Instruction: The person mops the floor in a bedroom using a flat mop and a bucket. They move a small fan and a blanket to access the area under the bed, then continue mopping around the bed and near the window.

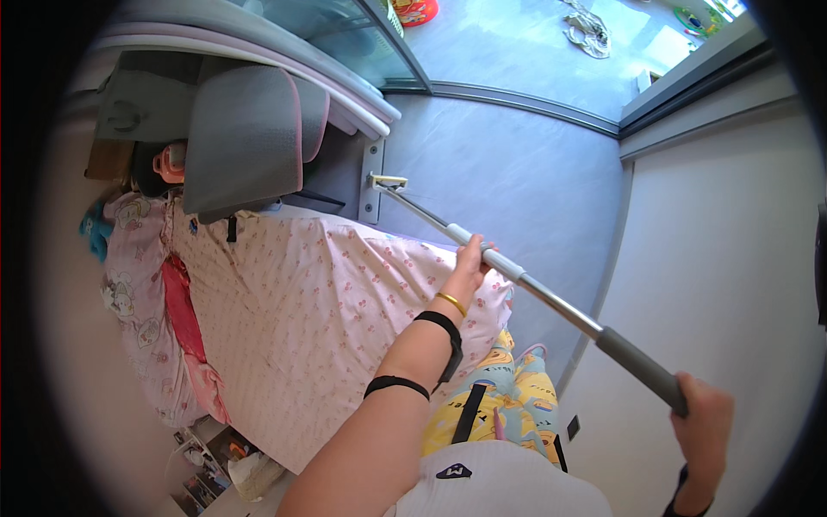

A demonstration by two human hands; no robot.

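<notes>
A long mop with a telescopic metal pole (559, 301) runs diagonally across the view. My left hand (473, 260) is closed around the light grey sleeve midway along the pole. At the lower right, my right hand (703, 413) grips the end of the dark grey handle (639, 367). The mop's narrow, pale head (389, 182) is at the far end, near a white metal foot bar (372, 181) beside the bed. Whether the head touches the floor or the bar, I cannot tell.
To the left stands a bed with a cherry-print sheet (303, 291). Grey folded mats (245, 136) and long foam rolls (362, 106) lie beyond it. A sliding-door track (523, 106) crosses the grey floor (491, 168); a white wall (704, 245) rises at right. A crumpled cloth (589, 33) lies past the track.
</notes>
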